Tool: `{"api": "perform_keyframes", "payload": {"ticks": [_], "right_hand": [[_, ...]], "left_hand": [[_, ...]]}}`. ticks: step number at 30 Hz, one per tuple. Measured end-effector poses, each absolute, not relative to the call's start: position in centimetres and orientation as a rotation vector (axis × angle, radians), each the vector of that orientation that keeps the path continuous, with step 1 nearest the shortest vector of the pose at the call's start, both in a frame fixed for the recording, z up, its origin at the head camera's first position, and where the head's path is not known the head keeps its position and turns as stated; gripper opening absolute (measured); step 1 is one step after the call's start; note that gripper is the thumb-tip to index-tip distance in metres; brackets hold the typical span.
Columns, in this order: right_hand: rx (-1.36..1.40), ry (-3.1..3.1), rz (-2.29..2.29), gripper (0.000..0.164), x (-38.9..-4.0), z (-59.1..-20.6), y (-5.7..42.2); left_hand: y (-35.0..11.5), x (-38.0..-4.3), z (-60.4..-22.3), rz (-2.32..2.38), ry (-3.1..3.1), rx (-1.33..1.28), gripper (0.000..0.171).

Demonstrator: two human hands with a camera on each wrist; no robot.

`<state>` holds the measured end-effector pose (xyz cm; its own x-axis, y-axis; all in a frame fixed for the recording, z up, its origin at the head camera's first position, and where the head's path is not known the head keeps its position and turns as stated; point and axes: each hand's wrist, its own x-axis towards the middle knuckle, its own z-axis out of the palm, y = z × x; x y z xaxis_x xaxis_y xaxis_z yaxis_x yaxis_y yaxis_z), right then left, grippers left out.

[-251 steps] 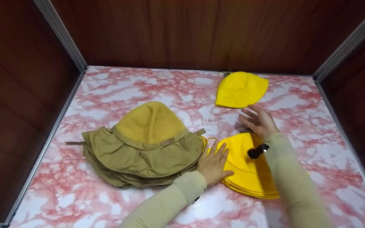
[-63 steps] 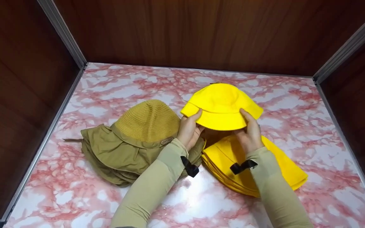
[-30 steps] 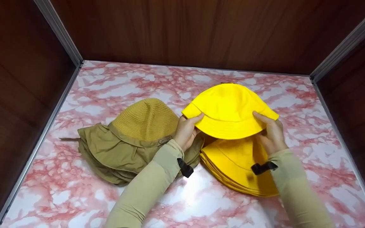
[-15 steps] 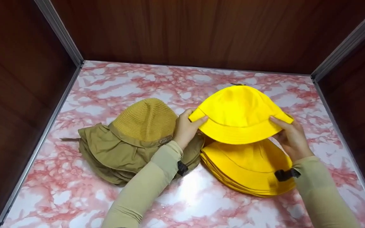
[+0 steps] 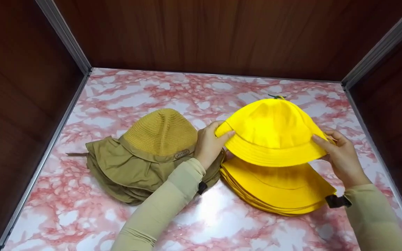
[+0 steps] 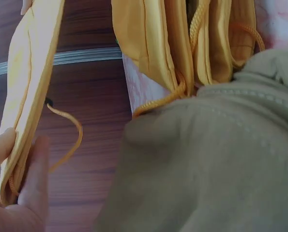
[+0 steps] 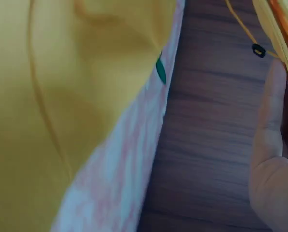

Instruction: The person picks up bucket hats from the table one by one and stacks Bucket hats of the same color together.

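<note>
Both hands hold a yellow bucket hat (image 5: 274,136) by its brim, crown up, just over a stack of similar yellow hats (image 5: 277,195). My left hand (image 5: 209,145) pinches the left brim edge, thumb on top; its fingers reach under the brim in the left wrist view. At the opposite edge, my right hand (image 5: 347,161) grips with the thumb on the outer face. From the held hat hangs a yellow cord with a dark toggle (image 7: 258,50). The stack's folded rims (image 6: 153,43) and cords show in the left wrist view.
Left of the yellow stack lies a pile of khaki hats (image 5: 145,174) with ruffled brims, the top one with a woven crown; my left forearm passes over its right side. Dark wood panels (image 5: 204,38) border the pink-and-white marbled table (image 5: 124,90) at the back and sides.
The yellow hat once lay apart at the back right; both hands then took it up. Over the last second they have carried it right and nearer, the right hand moving farther out.
</note>
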<state>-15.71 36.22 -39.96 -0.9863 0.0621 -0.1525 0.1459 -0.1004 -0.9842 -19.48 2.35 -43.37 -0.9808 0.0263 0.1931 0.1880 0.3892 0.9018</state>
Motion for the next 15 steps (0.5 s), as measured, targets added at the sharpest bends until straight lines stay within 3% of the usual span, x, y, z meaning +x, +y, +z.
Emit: {"api": "perform_keyframes", "payload": {"ticks": [6,10,15], "right_hand": [[0.205,2.507,-1.825,0.012,-14.3,-39.9,37.0],[0.21,2.768,-1.461,0.021,-13.3,-39.7,36.8],[0.274,2.82,-1.396,0.027,-12.1,-39.3,37.2]], "left_hand": [[2.8,-18.8,-43.5,-1.599,-2.475,-0.348,0.039],[3.3,-18.1,-43.4,-1.374,-2.431,-0.537,0.04],[3.8,-17.2,-42.8,-1.237,-2.378,-0.655,0.037]]}}
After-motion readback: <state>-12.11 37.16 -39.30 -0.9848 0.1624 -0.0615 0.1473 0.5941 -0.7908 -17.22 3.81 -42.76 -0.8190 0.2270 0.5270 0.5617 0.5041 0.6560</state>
